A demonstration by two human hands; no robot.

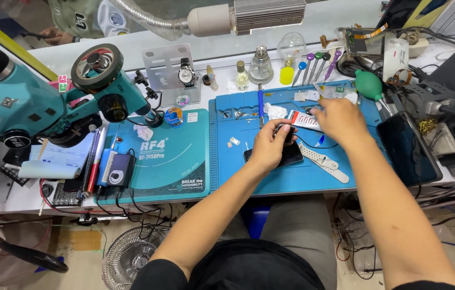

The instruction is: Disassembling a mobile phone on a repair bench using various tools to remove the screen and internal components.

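On the blue work mat at the near edge of the bench, the left hand has its fingers curled closed around a small dark device, probably a smartwatch body, held just above a black phone that lies flat on the mat. A white watch strap lies just beside the phone on the right. If the grip slips, the watch body may fall on the phone's glass and mark it, or roll off the near edge of the mat. A little farther, the right hand rests over a white and red glue tube; its fingers bend down, and I cannot tell if they pinch the tube or only touch it. I think glue could come out too much and smear the mat, the strap or the device. Small loose parts lie on the mat left of the hands, and a sleeve or wrist may sweep them away. At the far side stand glass bottles, a row of screwdrivers and a green air blower; reaching across could knock them over. The teal microscope stands well apart on the left.
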